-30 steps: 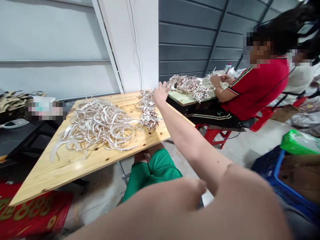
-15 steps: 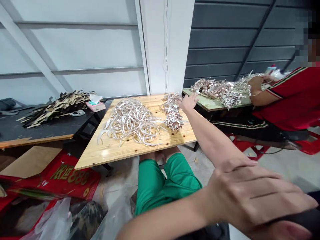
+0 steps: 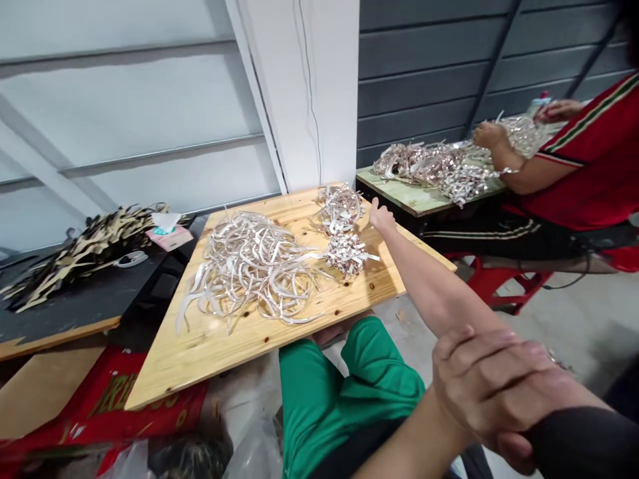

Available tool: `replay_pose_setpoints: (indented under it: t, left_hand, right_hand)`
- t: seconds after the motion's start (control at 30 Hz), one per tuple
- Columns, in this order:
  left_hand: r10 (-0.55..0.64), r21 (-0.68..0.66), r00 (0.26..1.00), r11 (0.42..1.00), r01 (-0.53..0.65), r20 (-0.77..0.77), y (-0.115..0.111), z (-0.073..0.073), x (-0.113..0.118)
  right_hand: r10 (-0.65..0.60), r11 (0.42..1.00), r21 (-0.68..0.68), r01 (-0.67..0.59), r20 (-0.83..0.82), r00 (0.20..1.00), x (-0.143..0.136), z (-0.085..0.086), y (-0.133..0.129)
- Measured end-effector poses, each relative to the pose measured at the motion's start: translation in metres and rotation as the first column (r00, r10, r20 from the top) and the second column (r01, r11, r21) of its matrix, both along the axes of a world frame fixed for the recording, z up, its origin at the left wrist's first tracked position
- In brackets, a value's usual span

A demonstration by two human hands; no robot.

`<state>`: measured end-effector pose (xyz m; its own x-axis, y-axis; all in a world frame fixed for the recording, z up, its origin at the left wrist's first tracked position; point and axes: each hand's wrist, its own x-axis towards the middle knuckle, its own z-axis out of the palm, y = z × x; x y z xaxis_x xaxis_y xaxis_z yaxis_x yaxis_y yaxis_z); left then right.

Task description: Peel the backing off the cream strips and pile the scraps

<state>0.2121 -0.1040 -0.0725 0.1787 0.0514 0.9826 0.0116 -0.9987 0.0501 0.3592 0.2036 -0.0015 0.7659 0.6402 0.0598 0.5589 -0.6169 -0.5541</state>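
My left hand (image 3: 492, 389) is wrapped around my right forearm (image 3: 444, 293), close to a black sleeve or band. The right arm stretches out over the wooden table. At its end my right hand (image 3: 382, 217) is closed, fingers curled, with nothing visible in it. Just left of that hand lies a loose bundle of shiny pinkish strips (image 3: 340, 207). In front of it sits a tighter crinkled clump of strips (image 3: 347, 254). A large tangle of long pale strips (image 3: 254, 259) covers the table's left and middle part.
The wooden table (image 3: 210, 362) stands over my knees. At left, a dark table (image 3: 64, 303) bears black and beige strips (image 3: 94, 243) and a tissue box (image 3: 170, 234). On the right a co-worker in red (image 3: 599, 173) handles strips at a green table (image 3: 414, 199). A red stool (image 3: 499, 279) stands below.
My right hand has drawn away from the shiny bundle and its fingers have curled in. The left hand has slid along the right forearm. My view has turned, and the co-worker's hands have moved.
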Motion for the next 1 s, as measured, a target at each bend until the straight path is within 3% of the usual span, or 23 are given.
replay_pose_setpoints:
  t: [0.2,0.33,0.47,0.6,0.8,0.9,1.0]
  left_hand:
    - [-0.08,-0.102,0.956,0.993,0.053,-0.281,0.01,-0.069,0.005]
    - [-0.139,-0.18,0.919,0.981,0.077,-0.369,0.016,-0.118,0.009]
    - [-0.272,-0.325,0.811,0.94,0.107,-0.519,0.028,-0.149,0.002]
    - [-0.333,-0.485,0.744,0.874,0.014,-0.579,0.062,-0.165,-0.015]
    - [-0.453,-0.696,0.63,0.69,-0.201,-0.631,0.142,-0.176,-0.053]
    - [-0.483,-0.754,0.612,0.575,-0.318,-0.626,0.165,-0.175,-0.06]
    - [-0.5,-0.795,0.624,0.462,-0.393,-0.6,0.171,-0.166,-0.056]
  right_hand:
    - [0.009,0.999,0.031,-0.01,0.022,1.0,0.034,-0.034,0.009]
    - [0.029,0.997,0.069,-0.032,0.043,0.999,0.045,-0.048,0.015]
    - [0.077,0.994,0.082,-0.078,0.019,0.997,0.052,-0.055,0.022]
    - [0.086,0.992,0.098,-0.085,-0.011,0.996,0.058,-0.06,0.031]
    - [0.056,0.985,0.163,-0.049,-0.043,0.997,0.059,-0.062,0.038]
    - [0.04,0.979,0.204,-0.027,-0.06,0.997,0.059,-0.062,0.039]
    - [0.021,0.97,0.242,-0.002,-0.075,0.997,0.057,-0.062,0.039]
